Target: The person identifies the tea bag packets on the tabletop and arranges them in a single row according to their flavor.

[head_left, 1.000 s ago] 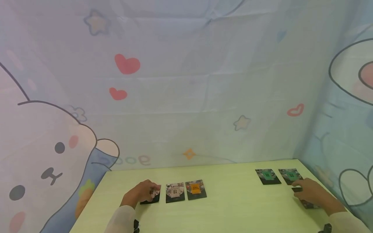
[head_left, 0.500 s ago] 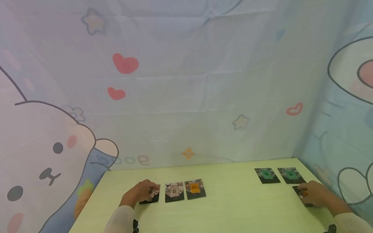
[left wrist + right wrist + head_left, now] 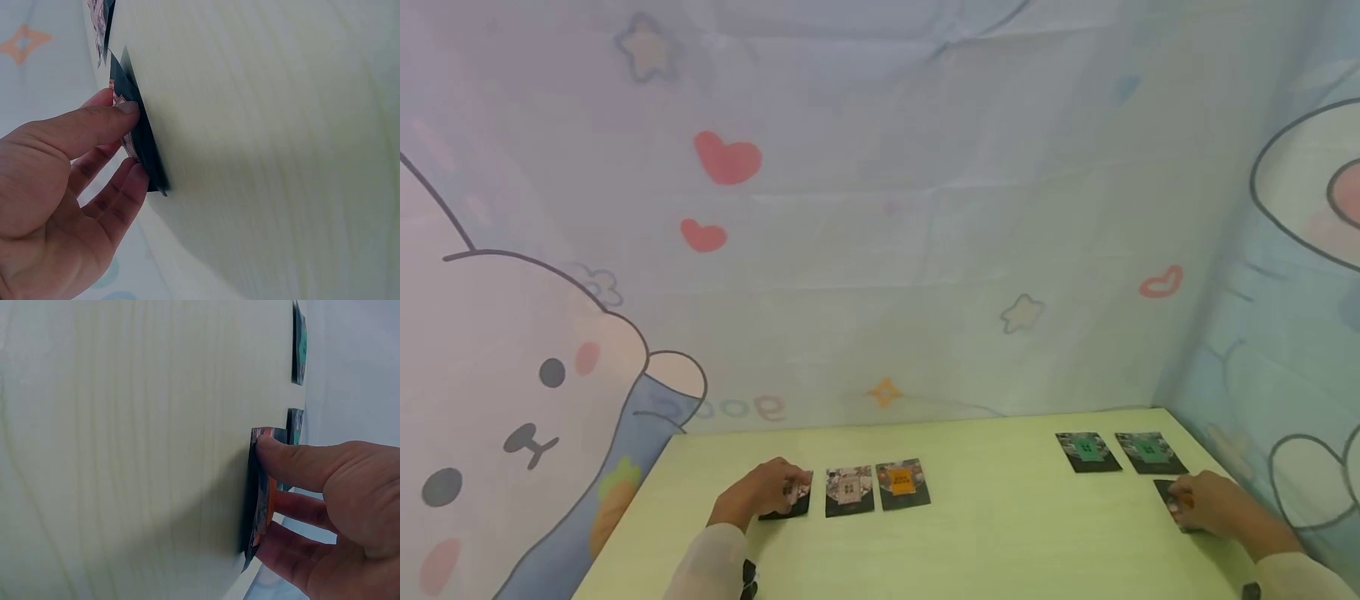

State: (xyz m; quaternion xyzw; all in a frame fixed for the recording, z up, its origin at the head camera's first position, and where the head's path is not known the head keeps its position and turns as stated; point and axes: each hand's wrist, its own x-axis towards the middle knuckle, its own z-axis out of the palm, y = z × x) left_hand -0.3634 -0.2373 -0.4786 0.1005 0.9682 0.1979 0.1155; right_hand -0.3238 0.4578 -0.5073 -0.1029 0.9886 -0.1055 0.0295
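Note:
My left hand (image 3: 766, 487) pinches a small flat packet (image 3: 145, 147) with a black lower part and pinkish print, its thumb on the printed face. That packet lies close to the table top at the left, partly covered by the fingers. At the far right, my right hand (image 3: 1213, 505) grips another flat packet (image 3: 262, 515), dark with an orange label, between thumb and fingers. It bends slightly and casts a shadow on the table. Beside the left hand are a packet with a beige label (image 3: 849, 492) and one with an orange label (image 3: 902, 483).
Two packets with green labels, one (image 3: 1087, 452) left of the other (image 3: 1151, 452), lie behind the right hand near the table's back right corner. The pale yellow table (image 3: 985, 517) ends against a cartoon-printed cloth (image 3: 880, 208) at the back and sides.
My right hand has shifted slightly right and down, and the packet there now shows along the fingertips' left side. The left hand stays in place on its packet.

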